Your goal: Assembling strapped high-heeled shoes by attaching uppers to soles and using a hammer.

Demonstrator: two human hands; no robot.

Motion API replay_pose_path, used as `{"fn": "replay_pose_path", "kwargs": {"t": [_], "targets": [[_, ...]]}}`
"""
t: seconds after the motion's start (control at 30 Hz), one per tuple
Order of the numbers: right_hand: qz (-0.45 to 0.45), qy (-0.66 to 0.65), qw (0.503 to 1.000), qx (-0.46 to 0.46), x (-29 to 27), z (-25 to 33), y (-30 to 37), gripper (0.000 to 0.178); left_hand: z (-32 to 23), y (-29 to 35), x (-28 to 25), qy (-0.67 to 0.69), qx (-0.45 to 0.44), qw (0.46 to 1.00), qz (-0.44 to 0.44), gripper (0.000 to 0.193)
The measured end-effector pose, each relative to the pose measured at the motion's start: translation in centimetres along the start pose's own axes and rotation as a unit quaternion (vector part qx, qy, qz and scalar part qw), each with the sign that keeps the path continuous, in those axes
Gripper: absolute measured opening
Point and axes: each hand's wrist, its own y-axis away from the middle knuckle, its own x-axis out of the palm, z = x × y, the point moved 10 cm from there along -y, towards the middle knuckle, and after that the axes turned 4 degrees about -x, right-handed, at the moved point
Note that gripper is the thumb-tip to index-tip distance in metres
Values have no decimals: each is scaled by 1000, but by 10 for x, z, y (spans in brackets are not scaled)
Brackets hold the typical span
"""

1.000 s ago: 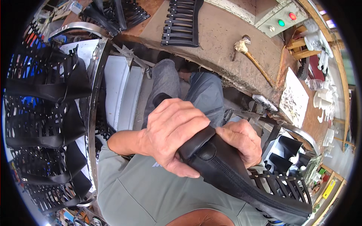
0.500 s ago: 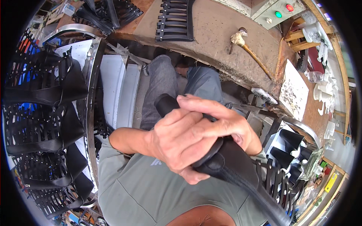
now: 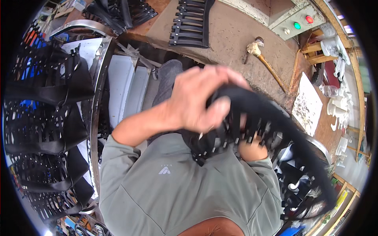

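**You held the black strapped piece [image 3: 260,104] up in front of you**

Your left hand [image 3: 199,98] was clamped on its left end, blurred. Your right hand [image 3: 255,141] was mostly hidden behind it; whether it gripped, I could not tell. A hammer [image 3: 271,72] lay on the bench [image 3: 232,31].

Hammer [image 3: 267,66] on workbench [image 3: 232,27].
Left of hammer: strap panel [image 3: 206,23]. Right and beyond it: button box [image 3: 289,25]. Right and in front of it: sheet [image 3: 309,102].
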Motion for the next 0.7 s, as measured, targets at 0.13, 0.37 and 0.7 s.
{"fn": "replay_pose_path", "kwargs": {"t": [0.13, 0.37, 0.7], "targets": [[26, 280, 956, 83, -18, -27, -13, 38, 41, -8, -5, 20, -184, 982, 22, 43], [36, 96, 907, 408, -2, -46, 49, 33, 66, 45, 10, 229, -303, 916, 132, 48], [7, -138, 934, 330, 4, -74, 66, 69, 48, 64, 3, 133, -260, 943, 160, 83]]}}
